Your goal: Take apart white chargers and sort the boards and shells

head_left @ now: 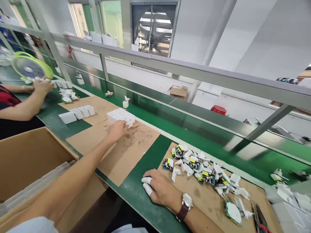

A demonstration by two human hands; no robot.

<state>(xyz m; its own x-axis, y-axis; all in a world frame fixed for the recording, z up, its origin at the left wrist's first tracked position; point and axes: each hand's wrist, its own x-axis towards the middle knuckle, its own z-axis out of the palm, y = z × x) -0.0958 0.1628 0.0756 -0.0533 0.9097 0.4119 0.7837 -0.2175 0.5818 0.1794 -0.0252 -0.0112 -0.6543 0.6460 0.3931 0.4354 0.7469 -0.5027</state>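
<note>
My left hand point(118, 130) reaches over brown cardboard to a block of white plastic cases point(119, 115) set close together. Its fingers are closed at the near right corner, on one white case point(130, 122); the fingertips are partly hidden. On the bare green bench rests my right hand point(161, 189), fingers slightly bent, nothing seen in it. White finger cots cover two of its fingers, and a watch point(187, 203) is on that wrist. To its right lies a heap of small circuit boards point(194, 163) joined to white plug parts.
Pliers point(261, 220) lie at the right. An open carton point(21, 155) holding translucent trays stands at left. A row of white cases point(77, 114) sits farther left. A co-worker's arm point(26, 103) is near a green fan point(31, 66). A metal rail point(155, 60) crosses above the green conveyor point(175, 124).
</note>
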